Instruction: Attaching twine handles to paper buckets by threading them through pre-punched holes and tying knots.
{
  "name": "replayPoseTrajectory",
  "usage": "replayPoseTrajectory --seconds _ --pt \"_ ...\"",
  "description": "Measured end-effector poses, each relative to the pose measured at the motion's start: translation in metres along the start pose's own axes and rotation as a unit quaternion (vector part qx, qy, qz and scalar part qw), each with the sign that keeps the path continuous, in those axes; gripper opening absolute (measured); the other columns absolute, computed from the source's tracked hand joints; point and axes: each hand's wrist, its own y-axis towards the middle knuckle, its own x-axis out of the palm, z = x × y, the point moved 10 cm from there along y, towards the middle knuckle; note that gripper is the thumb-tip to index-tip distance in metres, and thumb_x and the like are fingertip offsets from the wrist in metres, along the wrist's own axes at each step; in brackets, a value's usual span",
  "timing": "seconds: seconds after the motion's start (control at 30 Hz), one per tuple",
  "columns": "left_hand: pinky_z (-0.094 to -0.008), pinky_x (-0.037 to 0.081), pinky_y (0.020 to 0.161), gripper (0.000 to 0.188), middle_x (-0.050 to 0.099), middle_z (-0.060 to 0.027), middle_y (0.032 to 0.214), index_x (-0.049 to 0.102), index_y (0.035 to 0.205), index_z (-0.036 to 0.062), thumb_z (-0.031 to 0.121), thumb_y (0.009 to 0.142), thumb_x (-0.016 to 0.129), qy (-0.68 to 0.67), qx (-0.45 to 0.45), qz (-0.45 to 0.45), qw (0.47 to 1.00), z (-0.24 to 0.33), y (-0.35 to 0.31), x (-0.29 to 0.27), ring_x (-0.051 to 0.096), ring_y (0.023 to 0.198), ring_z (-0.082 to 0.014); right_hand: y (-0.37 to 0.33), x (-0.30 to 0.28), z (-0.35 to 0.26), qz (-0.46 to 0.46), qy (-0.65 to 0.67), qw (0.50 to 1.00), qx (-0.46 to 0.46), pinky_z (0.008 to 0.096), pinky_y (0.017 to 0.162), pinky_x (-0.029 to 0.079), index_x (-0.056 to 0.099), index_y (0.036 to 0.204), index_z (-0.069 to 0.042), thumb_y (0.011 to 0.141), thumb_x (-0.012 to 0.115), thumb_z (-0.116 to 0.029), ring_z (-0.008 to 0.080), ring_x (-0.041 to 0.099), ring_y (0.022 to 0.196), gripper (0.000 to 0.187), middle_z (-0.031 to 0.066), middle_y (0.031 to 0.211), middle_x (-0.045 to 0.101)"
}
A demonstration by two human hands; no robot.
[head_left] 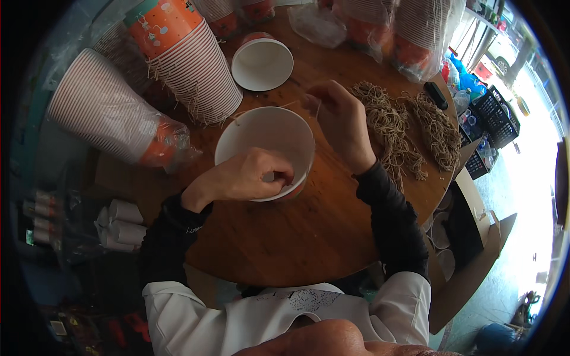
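Note:
A white-walled paper bucket [267, 132] stands upright on the wooden table in front of me, mouth up. My left hand [246, 176] reaches over its near rim with the fingers curled closed at the near right edge; the fingertips are partly hidden. Above the bucket's far right side, my right hand [341, 121] pinches a thin strand of twine [236, 117], which runs leftward past the far rim. Two loose bundles of tan twine, one nearer my right hand [386, 121] and one further right [438, 133], lie on the table.
An orange-patterned stack of paper buckets [193, 68] and a plastic-wrapped stack [104, 104] stand at the left. Behind lies another bucket [263, 66]. More wrapped stacks [412, 44] line the back. A black object [436, 95] sits by the right edge, near an open cardboard box [475, 261].

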Motion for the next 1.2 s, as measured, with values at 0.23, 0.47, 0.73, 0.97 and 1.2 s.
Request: replayPoseTrajectory --seconds 0.23,0.47,0.73,0.97,1.2 --pt "-0.0366 0.052 0.07 0.012 0.064 -0.0134 0.087 0.062 0.092 0.0016 0.007 0.081 0.061 0.056 0.016 0.114 0.992 0.002 -0.022 -0.017 0.065 0.08 -0.0278 -0.028 0.054 -0.059 -0.298 0.231 0.923 -0.074 0.0326 0.088 0.051 0.063 0.106 0.001 0.086 0.073 -0.022 0.0178 0.064 0.1 0.032 0.0073 0.101 0.067" --pt "-0.0247 0.051 0.071 0.008 0.067 -0.0108 0.097 0.058 0.095 0.0017 0.004 0.089 0.055 -0.135 -0.039 0.242 0.96 -0.028 -0.053 -0.049 0.063 0.078 -0.0107 -0.043 0.029 -0.049 -0.168 0.004 0.981 -0.096 0.0323 0.066 0.052 0.065 0.098 -0.003 0.083 0.07 -0.006 0.0231 0.066 0.07 0.016 0.0125 0.082 0.067" --pt "-0.0258 0.052 0.072 0.007 0.067 -0.0118 0.099 0.058 0.094 0.004 0.009 0.092 0.053 -0.588 -0.008 0.153 0.794 -0.024 -0.047 -0.017 0.062 0.073 -0.0108 -0.05 0.01 -0.056 -0.171 -0.077 0.978 -0.095 0.0325 0.07 0.054 0.063 0.104 -0.004 0.081 0.071 -0.005 0.0248 0.066 0.079 0.025 0.0107 0.093 0.066" --pt "-0.0236 0.052 0.076 0.022 0.068 -0.0084 0.097 0.064 0.111 -0.0005 0.015 0.097 0.059 -0.579 -0.036 0.193 0.791 -0.02 -0.034 -0.007 0.063 0.083 -0.0118 -0.064 0.02 -0.087 -0.161 -0.053 0.966 -0.194 0.0364 0.086 0.053 0.062 0.112 -0.004 0.075 0.078 -0.006 0.0293 0.065 0.102 0.04 0.0128 0.113 0.064" --pt "-0.0238 0.052 0.079 0.021 0.068 -0.0059 0.095 0.065 0.11 -0.0015 0.01 0.092 0.065 -0.487 -0.076 0.117 0.862 -0.007 -0.026 0.01 0.063 0.083 -0.0101 -0.046 0.021 -0.085 -0.133 -0.053 0.974 -0.173 0.034 0.081 0.054 0.064 0.109 -0.004 0.079 0.072 -0.001 0.0272 0.067 0.096 0.031 0.0111 0.103 0.068"
